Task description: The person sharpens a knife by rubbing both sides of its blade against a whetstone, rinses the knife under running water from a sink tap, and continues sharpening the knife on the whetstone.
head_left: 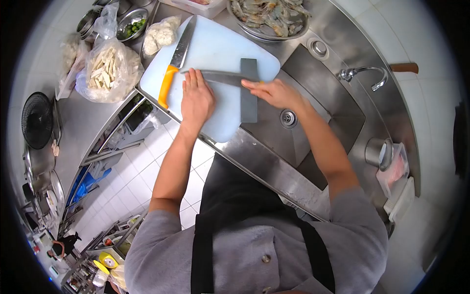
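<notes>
A long knife lies across a dark grey sharpening stone on the white cutting board. My right hand is closed round the knife's handle, of which a bit of yellow shows. The fingers of my left hand are stretched out, with their tips at the blade's left end; whether they press on it is hard to tell. A second knife with a yellow handle rests on the board just left of my left hand, its blade pointing up and away.
A steel sink with a tap is at the right. Shrimp fill a bowl behind the board. Bags of pale strips and white food stand left, near a bowl of green pieces. A person is far off at lower left.
</notes>
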{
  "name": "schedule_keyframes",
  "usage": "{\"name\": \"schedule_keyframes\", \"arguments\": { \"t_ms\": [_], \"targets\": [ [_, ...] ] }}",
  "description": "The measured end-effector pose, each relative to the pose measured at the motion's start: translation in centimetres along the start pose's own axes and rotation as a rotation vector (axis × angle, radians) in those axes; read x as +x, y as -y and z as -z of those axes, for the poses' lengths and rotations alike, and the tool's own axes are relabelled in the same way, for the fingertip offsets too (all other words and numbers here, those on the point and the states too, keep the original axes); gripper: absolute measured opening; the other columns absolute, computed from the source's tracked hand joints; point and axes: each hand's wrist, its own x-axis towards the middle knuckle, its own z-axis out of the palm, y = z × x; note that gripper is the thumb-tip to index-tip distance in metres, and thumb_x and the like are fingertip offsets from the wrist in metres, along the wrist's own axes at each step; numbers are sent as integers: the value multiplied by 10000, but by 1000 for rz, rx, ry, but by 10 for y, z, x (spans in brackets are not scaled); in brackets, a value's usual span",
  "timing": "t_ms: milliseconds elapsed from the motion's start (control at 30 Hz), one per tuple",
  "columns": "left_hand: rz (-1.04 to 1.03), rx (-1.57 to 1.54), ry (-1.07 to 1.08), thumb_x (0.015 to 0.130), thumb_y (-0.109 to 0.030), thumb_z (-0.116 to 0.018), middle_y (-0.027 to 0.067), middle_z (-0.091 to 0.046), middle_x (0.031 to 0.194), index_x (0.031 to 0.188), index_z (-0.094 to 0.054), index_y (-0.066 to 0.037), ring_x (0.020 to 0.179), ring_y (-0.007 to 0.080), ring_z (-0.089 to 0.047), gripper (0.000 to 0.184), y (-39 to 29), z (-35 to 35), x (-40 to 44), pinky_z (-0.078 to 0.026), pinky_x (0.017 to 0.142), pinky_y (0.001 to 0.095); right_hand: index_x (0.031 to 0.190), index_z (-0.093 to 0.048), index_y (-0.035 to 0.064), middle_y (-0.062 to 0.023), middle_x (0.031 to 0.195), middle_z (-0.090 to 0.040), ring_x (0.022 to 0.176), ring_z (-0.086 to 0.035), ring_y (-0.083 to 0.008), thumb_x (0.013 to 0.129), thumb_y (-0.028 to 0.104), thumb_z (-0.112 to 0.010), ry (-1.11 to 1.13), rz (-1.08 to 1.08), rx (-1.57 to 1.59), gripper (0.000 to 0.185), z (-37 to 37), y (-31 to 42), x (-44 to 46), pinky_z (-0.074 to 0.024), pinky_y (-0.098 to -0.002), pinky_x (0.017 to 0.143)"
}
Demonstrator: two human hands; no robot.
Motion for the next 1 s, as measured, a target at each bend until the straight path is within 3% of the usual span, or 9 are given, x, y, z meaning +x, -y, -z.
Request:
{"name": "schedule_keyframes", "arguments": {
  "t_ms": [233, 333, 433, 500, 567, 667, 833, 1000],
  "targets": [
    [1, -4, 19, 1035, -203, -502, 368, -409, 1617, 1546, -406, 161, 1530, 500, -388, 634, 0, -1, -6, -318, 1271, 551, 1493, -622, 375, -76, 1196, -785, 967, -754, -362, 1100, 416, -583, -169, 218, 4, 397, -15, -19, 1, -593, -446, 886],
    [-107, -28, -89, 1059, -166, -504, 374, -464, 1570, 1510, -456, 151, 1476, 513, -456, 553, 6, -8, 28, -386, 1228, 551, 1490, -627, 356, -85, 1221, -774, 995, -747, -374, 1101, 413, -578, -127, 148, 17, 396, -10, -22, 6, -593, -452, 890],
    [-273, -9, -79, 1064, -163, -501, 354, -492, 1559, 1508, -471, 139, 1471, 482, -477, 537, 0, -17, 57, -398, 1227, 533, 1512, -605, 347, -115, 1200, -772, 1001, -740, -400, 1099, 403, -581, -307, 146, 90, 417, -26, -27, -12, -593, -469, 884],
    [-343, -21, -109, 1058, -194, -470, 335, -493, 1576, 1501, -500, 143, 1480, 450, -486, 558, -24, -22, 24, -352, 1267, 499, 1539, -571, 348, -164, 1137, -772, 974, -738, -426, 1097, 384, -586, -352, -108, 108, 443, -55, -9, -72, -594, -485, 864],
    [-373, -180, -70, 1042, -181, -504, 341, -495, 1571, 1487, -509, 156, 1479, 451, -488, 558, -57, -14, -31, -349, 1269, 496, 1556, -548, 355, -195, 1035, -768, 932, -730, -453, 1093, 371, -594, -357, -230, -13, 466, -80, 20, -141, -590, -511, 810],
    [-439, -179, 32, 1036, -182, -516, 342, -500, 1565, 1477, -517, 160, 1479, 451, -489, 558, -79, -3, -54, -355, 1264, 494, 1547, -560, 350, -221, 953, -749, 872, -716, -476, 1092, 371, -596, -421, -275, 28, 457, -105, 39, -188, -578, -530, 759],
    [-494, -152, -66, 1019, -139, -569, 337, -528, 1539, 1463, -525, 153, 1457, 465, -505, 534, -56, -23, 46, -388, 1242, 500, 1534, -579, 346, -244, 872, -728, 808, -713, -482, 1087, 363, -607, -480, -310, -39, 449, -67, 34, -113, -567, -560, 722],
    [-549, -246, -10, 1009, -119, -576, 335, -541, 1528, 1443, -551, 150, 1451, 452, -519, 511, -92, -4, -58, -394, 1240, 493, 1520, -595, 323, -252, 835, -720, 796, -707, -491, 1098, 388, -577, -424, -408, -44, 428, -108, 66, -196, -560, -583, 706]
  ]
}}
